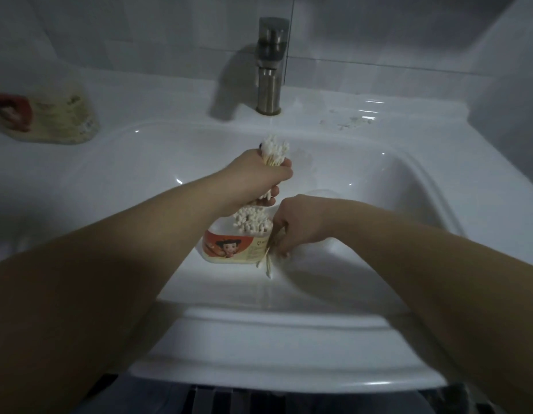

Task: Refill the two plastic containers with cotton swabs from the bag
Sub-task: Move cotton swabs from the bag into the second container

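Closing around the middle of a thick bundle of cotton swabs point(274, 153), the left hand point(259, 174) has a full grip, white tips fanning out above the fist and more showing below it, and it hangs just above the open mouth of the plastic container point(232, 248). That container, with an orange cartoon label, stands in the sink basin point(364, 186) and already holds a cluster of upright swabs point(253, 221) on its right side. The right hand point(298, 225) is against the container's right wall, its fingers curled downward in a narrow grip that seems to pinch a few stray swabs point(266, 261) hanging outside the rim. The bag point(50, 118) lies well apart on the table point(140, 94) left of the basin, and the faucet point(269, 67) rises behind. A second container is not in view. The step in hand looks like loading this first container, which still appears to have room on its left side. The next move likely calls for lowering the bundle straight into that free space while the right hand steadies the wall, then tucking the strays over the rim so none drop into the basin.
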A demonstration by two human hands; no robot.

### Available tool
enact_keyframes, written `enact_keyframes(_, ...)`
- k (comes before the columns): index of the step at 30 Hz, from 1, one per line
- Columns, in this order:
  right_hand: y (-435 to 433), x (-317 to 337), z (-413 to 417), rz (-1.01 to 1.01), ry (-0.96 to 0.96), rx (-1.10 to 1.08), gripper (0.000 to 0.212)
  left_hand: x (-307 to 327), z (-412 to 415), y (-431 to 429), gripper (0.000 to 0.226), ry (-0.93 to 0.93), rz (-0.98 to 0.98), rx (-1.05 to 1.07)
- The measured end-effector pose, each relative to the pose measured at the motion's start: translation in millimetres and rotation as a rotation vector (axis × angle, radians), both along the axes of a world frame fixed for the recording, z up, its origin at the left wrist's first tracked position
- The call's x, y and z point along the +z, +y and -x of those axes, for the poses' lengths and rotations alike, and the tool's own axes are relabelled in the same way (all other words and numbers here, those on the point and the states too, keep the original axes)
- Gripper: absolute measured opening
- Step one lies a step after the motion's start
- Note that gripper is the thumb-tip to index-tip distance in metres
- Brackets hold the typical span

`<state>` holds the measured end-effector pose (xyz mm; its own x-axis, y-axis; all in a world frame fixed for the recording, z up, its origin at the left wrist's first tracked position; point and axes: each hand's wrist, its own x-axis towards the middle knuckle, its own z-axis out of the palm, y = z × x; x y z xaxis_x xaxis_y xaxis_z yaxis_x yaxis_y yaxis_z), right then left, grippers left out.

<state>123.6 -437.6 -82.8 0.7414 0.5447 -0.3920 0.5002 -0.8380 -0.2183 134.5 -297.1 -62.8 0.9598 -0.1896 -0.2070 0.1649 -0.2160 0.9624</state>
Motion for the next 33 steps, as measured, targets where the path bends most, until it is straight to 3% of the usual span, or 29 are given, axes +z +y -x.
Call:
enact_keyframes(10, -7, 12, -5, 0.090, -0.050, -0.007, 0.018, 0, -1, 1, 0.006, -0.013, -0.046, -0.020)
enact_keyframes(17, -32, 39, -14, -0.269, -0.123, -0.213, 0.010, -6, -1, -1, 0.008, -0.100, -0.187, -0.047)
enact_keyframes(21, -39, 45, -14, -0.518, -0.079, -0.367, 0.011, -5, 0, 1, 0.022, -0.050, -0.213, -0.110)
enact_keyframes(23, -38, 44, -13, -0.590, -0.065, -0.402, 0.011, -3, 1, -1, 0.021, -0.025, -0.127, -0.109)
enact_keyframes(26, -37, 40, -14, -0.601, -0.063, -0.435, 0.013, -1, 0, -1, 0.012, -0.111, -0.195, -0.048)
enact_keyframes(28, -36, 40, -12, -0.558, 0.005, -0.403, 0.012, 0, -4, 1, 0.022, -0.157, -0.202, 0.013)
enact_keyframes(30, -31, 37, -6, -0.415, 0.219, -0.315, 0.008, 0, -6, 4, 0.028, -0.158, -0.174, 0.051)
enact_keyframes(33, -20, 25, 8, -0.070, 0.611, -0.201, 0.035, 0, -4, 4, 0.020, -0.136, -0.143, 0.044)
